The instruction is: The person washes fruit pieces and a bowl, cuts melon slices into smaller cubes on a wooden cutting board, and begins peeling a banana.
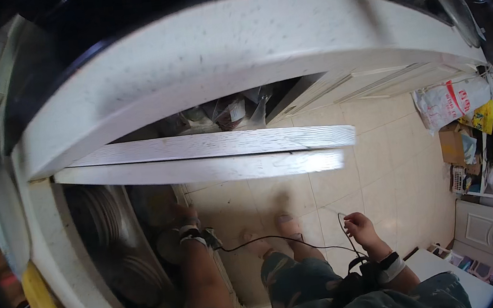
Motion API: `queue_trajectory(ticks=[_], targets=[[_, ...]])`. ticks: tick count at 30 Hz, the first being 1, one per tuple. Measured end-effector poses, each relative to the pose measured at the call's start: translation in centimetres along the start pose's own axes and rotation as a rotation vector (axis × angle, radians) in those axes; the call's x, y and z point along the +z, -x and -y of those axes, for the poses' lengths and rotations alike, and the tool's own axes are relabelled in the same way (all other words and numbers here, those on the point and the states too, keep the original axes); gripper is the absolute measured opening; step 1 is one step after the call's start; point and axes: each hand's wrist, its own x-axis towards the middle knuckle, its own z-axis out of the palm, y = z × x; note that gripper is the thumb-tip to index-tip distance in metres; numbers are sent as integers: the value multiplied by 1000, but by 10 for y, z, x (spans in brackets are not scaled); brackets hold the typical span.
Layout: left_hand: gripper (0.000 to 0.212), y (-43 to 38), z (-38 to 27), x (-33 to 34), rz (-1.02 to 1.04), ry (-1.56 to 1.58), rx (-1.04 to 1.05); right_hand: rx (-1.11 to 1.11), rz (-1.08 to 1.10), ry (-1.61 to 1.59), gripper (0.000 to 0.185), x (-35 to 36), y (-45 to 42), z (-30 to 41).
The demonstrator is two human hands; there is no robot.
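Note:
My left hand [186, 213] reaches down at the lower cabinet on the left, beside a pull-out rack [132, 212]. Its fingers are dark and blurred, so any grip is hidden. Stacked plates [103, 216] stand in the rack, and a round pale dish [170, 247] shows just below my hand. Over the floor, my right hand [361, 228] has loosely curled fingers; whether something thin is between them is unclear. A black cable [279, 237] runs from a device at my left wrist towards my right forearm and loops near my right fingertips. Both wrists wear straps.
Two white cabinet doors [209, 145] stand swung out below the speckled countertop [232, 32]. Bagged goods [230, 112] sit inside the cabinet behind them. On the right are a printed plastic bag [450, 101], a cardboard box [451, 143] and a white table [447, 275].

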Motion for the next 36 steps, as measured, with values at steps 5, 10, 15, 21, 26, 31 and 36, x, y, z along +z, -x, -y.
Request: queue_trajectory(ticks=[5, 10, 15, 21, 26, 31, 36], targets=[[54, -27, 20, 3, -3, -57, -59, 96, -38, 121, 19, 6, -16, -26], [48, -30, 30, -2, -31, -53, -70, 133, -55, 156, 21, 19, -25, -46], [42, -17, 28, 1, -68, -39, -88, 145, -47, 170, 23, 36, -26, -43], [35, -12, 24, -13, -124, -21, -124, 21, 22, 332, 24, 43, -26, -48], [31, -11, 4, -34, -184, -3, -109, 99, 27, 236, 24, 51, -20, -32], [27, 10, -18, -65, -307, 33, -91, -181, 74, 412, 24, 50, -22, -27], [24, 72, -55, -89, -564, 98, 43, -124, 139, 259, 24, 64, 3, 18]])
